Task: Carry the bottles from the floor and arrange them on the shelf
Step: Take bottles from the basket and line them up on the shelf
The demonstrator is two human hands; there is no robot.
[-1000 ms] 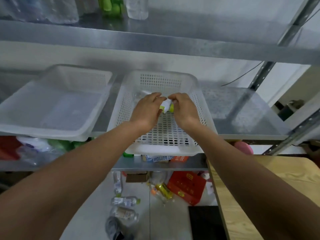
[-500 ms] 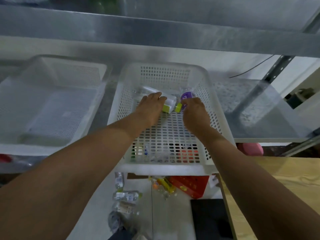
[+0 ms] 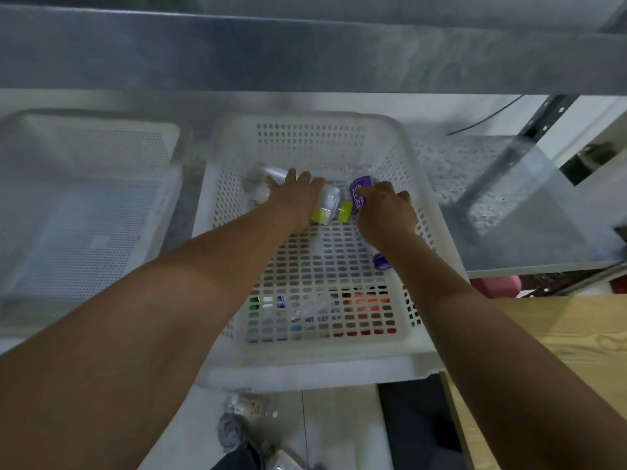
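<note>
Since both hands are down inside a basket and bottles can be seen below on the floor, the task is judged to be part done, with the larger share perhaps yet to come. The metal shelf (image 3: pixel 509 215) is fitted with two white perforated baskets side by side: the middle basket (image 3: pixel 305 371), in which the work is being done, and a left basket (image 3: pixel 84 232), in which nothing can be made out through the blur. To the right a wooden counter (image 3: pixel 559 351) is seen, and no bottles are shown on it. On the floor (image 3: pixel 339 429) at least one floor bottle (image 3: pixel 246 405) is left lying, with what may be another at the bottom edge, so further trips are thought to be needed. The left hand (image 3: pixel 298 198) is laid over two clear bottles (image 3: pixel 329 198) at the back of the middle basket, its fingers stretched nearly straight across them, pressing rather than gripping. The right hand (image 3: pixel 386 215) is closed over a purple bottle (image 3: pixel 359 195) just beside them, its fingers curled round the body. All three bottles are lying on their sides on the basket floor, not upright. Two yellow caps (image 3: pixel 319 216) are pointed toward the person, and a purple cap (image 3: pixel 381 261) shows beneath the right wrist. Release of these three is judged to be the step in hand.
</note>
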